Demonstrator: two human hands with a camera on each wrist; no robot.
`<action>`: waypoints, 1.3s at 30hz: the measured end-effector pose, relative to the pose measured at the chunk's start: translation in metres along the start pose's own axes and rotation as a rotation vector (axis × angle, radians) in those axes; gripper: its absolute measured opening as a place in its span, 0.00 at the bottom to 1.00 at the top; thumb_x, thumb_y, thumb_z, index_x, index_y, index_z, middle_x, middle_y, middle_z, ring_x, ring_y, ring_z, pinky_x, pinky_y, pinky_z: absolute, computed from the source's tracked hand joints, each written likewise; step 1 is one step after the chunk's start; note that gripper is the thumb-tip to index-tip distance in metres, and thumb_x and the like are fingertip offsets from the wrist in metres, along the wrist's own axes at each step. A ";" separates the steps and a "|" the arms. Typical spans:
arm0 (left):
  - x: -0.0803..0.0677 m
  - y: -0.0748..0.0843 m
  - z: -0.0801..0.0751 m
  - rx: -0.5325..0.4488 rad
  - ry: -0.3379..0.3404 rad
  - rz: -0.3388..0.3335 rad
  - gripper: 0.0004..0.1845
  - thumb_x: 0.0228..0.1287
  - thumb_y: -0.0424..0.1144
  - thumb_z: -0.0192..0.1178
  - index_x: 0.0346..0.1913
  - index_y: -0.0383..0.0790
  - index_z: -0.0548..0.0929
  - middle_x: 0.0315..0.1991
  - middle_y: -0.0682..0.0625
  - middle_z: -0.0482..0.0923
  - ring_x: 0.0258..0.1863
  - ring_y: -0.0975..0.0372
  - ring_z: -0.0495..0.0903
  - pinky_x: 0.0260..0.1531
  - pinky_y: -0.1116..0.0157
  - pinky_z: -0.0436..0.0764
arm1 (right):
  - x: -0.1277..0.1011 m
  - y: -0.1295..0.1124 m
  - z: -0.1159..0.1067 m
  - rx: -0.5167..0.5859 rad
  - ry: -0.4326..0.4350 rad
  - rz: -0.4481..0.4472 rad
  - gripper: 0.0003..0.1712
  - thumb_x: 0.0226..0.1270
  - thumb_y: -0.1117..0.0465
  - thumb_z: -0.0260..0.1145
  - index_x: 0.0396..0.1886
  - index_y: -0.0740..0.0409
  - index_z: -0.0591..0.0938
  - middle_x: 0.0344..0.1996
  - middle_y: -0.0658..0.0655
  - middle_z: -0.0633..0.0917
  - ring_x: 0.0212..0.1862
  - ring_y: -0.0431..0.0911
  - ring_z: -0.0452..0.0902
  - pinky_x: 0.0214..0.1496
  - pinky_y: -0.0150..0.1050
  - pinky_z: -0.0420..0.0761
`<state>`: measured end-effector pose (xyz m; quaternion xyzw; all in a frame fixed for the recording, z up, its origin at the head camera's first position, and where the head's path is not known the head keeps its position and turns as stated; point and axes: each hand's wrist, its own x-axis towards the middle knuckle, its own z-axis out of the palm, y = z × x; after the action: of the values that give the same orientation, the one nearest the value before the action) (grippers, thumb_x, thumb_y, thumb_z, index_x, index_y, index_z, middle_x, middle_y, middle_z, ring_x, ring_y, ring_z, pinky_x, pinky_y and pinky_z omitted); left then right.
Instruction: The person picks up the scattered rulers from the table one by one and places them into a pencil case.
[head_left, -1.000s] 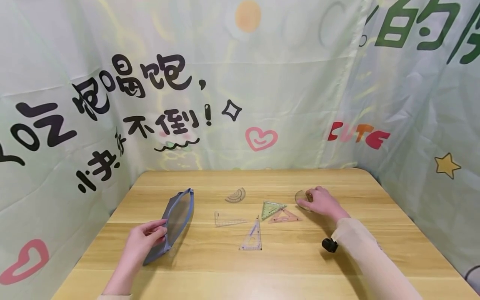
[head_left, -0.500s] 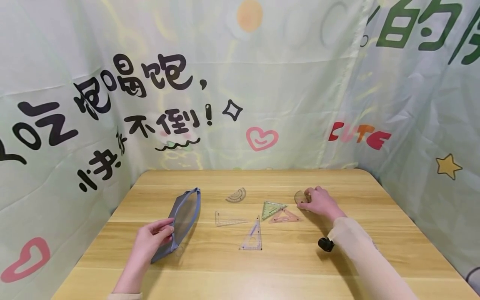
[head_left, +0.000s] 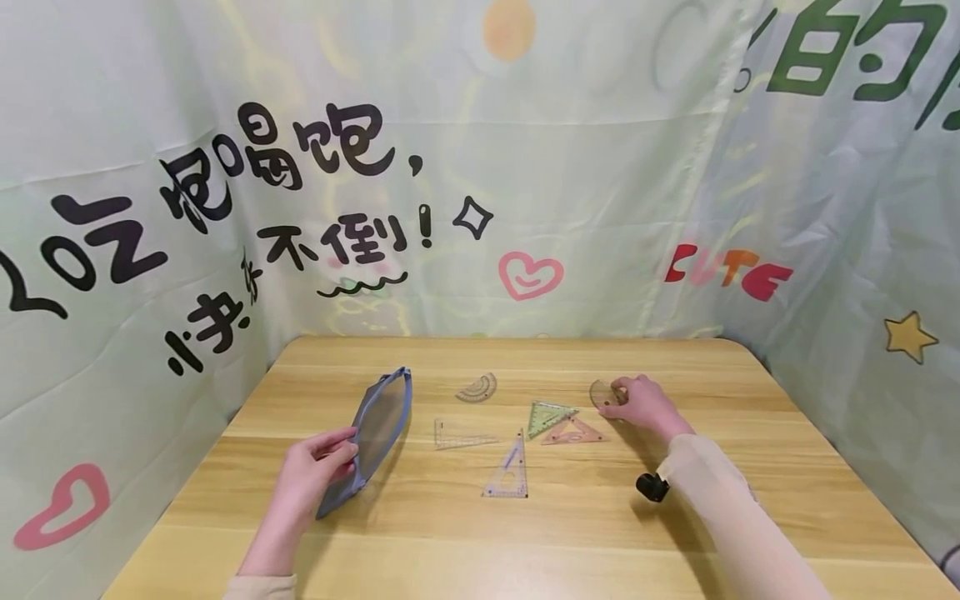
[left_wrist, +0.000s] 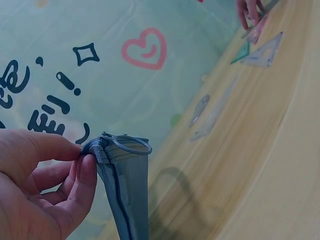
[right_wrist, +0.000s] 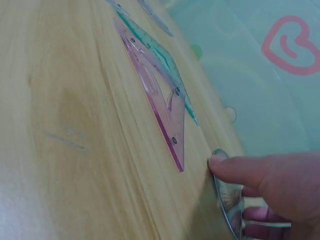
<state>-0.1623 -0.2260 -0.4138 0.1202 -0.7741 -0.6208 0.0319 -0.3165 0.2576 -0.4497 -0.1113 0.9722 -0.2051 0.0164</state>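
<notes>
Protractor [head_left: 601, 392] of smoky clear plastic sits at the far right of the bench [head_left: 570, 533], and we see our right hand [head_left: 643, 406] on it: the fingers [right_wrist: 235, 170] curl over its edge, and in the right wrist view the half-disc stands tilted up off the wood, pinched between fingertip and the fingers beneath. Just beside it, toward the middle, lies a pink set square [head_left: 572, 432] overlapping a green set square [head_left: 547, 415].

Our left hand [head_left: 313, 475] grips the near end of a blue-grey mesh pencil pouch [head_left: 375, 429]; the left wrist view shows thumb and fingers [left_wrist: 82, 180] clamped on the zip end, with the round pull ring [left_wrist: 131, 145] sticking out just past them. The pouch stretches away from us along the left part of the bench.

Between our hands we see three more pieces lying flat and apart: a second protractor [head_left: 477, 388] farther back, a clear L-shaped ruler [head_left: 459, 436], and a purple-tinted set square [head_left: 508, 472] nearest us. A small black device [head_left: 652, 487] hangs at our right wrist, at the cuff of a cream sleeve [head_left: 738, 525].
</notes>
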 end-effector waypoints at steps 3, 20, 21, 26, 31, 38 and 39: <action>-0.001 0.000 0.002 0.005 0.000 0.004 0.21 0.68 0.28 0.58 0.62 0.26 0.76 0.44 0.44 0.83 0.33 0.72 0.81 0.36 0.76 0.85 | -0.004 -0.002 -0.002 -0.006 -0.009 0.046 0.37 0.61 0.48 0.71 0.60 0.71 0.75 0.56 0.77 0.76 0.58 0.69 0.72 0.58 0.63 0.78; -0.006 0.001 0.016 0.079 0.036 0.104 0.19 0.65 0.30 0.62 0.58 0.30 0.80 0.38 0.48 0.82 0.32 0.70 0.82 0.39 0.71 0.88 | -0.005 -0.007 -0.008 0.017 -0.057 0.112 0.34 0.58 0.57 0.70 0.60 0.73 0.75 0.57 0.76 0.78 0.58 0.70 0.74 0.59 0.63 0.78; -0.006 0.001 0.016 0.090 0.038 0.113 0.19 0.65 0.30 0.62 0.58 0.30 0.80 0.38 0.47 0.82 0.32 0.70 0.81 0.39 0.72 0.88 | -0.005 -0.007 -0.008 0.023 -0.056 0.118 0.34 0.57 0.57 0.70 0.60 0.73 0.75 0.57 0.76 0.78 0.58 0.70 0.74 0.59 0.63 0.78; -0.007 0.002 0.017 0.172 0.058 0.153 0.19 0.63 0.30 0.64 0.57 0.32 0.82 0.38 0.46 0.83 0.30 0.71 0.79 0.33 0.75 0.85 | -0.004 -0.006 -0.008 0.059 -0.045 0.132 0.34 0.55 0.58 0.72 0.58 0.73 0.75 0.57 0.76 0.78 0.57 0.69 0.75 0.59 0.62 0.78; -0.006 0.003 0.017 0.204 0.074 0.170 0.18 0.62 0.30 0.64 0.56 0.33 0.83 0.40 0.46 0.83 0.32 0.71 0.78 0.32 0.78 0.82 | -0.005 -0.008 -0.008 0.092 -0.039 0.144 0.34 0.55 0.59 0.73 0.59 0.73 0.75 0.57 0.75 0.78 0.54 0.65 0.76 0.55 0.59 0.79; -0.007 0.002 0.018 0.200 0.092 0.166 0.20 0.58 0.26 0.63 0.55 0.32 0.84 0.42 0.42 0.85 0.33 0.71 0.77 0.33 0.79 0.81 | -0.006 -0.008 -0.007 0.112 -0.013 0.144 0.34 0.54 0.61 0.74 0.58 0.73 0.74 0.55 0.77 0.78 0.50 0.64 0.77 0.51 0.55 0.81; -0.007 0.002 0.018 0.202 0.092 0.165 0.20 0.58 0.26 0.63 0.55 0.32 0.84 0.43 0.42 0.85 0.33 0.72 0.77 0.33 0.79 0.81 | -0.006 -0.008 -0.007 0.115 -0.010 0.141 0.34 0.54 0.61 0.74 0.58 0.73 0.74 0.55 0.77 0.78 0.49 0.63 0.77 0.49 0.54 0.81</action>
<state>-0.1597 -0.2071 -0.4157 0.0868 -0.8376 -0.5289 0.1061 -0.3098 0.2548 -0.4401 -0.0427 0.9642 -0.2584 0.0417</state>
